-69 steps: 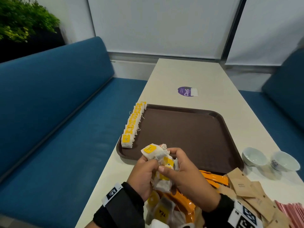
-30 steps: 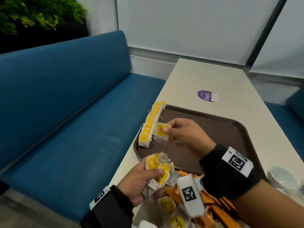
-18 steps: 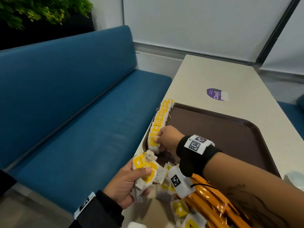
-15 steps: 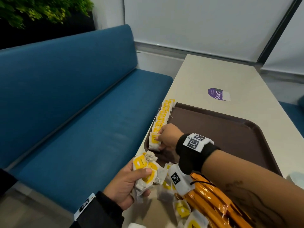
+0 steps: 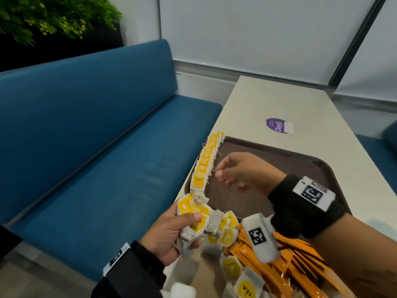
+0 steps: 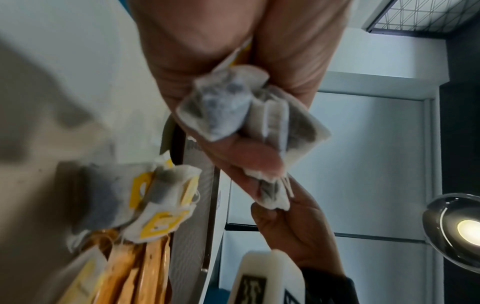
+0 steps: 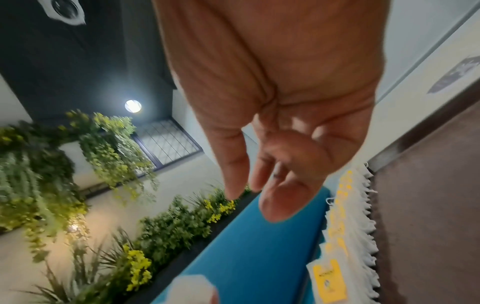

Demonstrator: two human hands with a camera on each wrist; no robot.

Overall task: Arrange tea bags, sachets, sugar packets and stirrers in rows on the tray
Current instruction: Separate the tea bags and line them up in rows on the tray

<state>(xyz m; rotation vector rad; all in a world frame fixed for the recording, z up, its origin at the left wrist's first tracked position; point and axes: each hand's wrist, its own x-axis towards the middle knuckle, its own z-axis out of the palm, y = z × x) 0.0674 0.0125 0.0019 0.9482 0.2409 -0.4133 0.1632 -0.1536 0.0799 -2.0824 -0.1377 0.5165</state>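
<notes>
From the head view, a row of papery yellow-tagged tea bags (image 5: 206, 161) lines the left rim of the smooth brown tray (image 5: 285, 166), whose middle lies bare. The left wrist view shows the left hand (image 6: 241, 67) clutching a crumpled tea bag bunch (image 6: 249, 115) by the tray's near edge. In the right wrist view the right hand (image 7: 275, 115) hangs loose-fingered and holds nothing beside that row.

Blue upholstered bench (image 5: 86, 130) along the left — white roller blinds (image 5: 247, 33) behind, green foliage (image 5: 53, 16) above; round ceiling light (image 7: 133, 106) lit.

You saw white paper tea bags with yellow square tags (image 5: 202, 166) on a brown plastic tray (image 5: 279, 166), shiny orange sachets (image 5: 300, 263), and a blue bench (image 5: 86, 125).
</notes>
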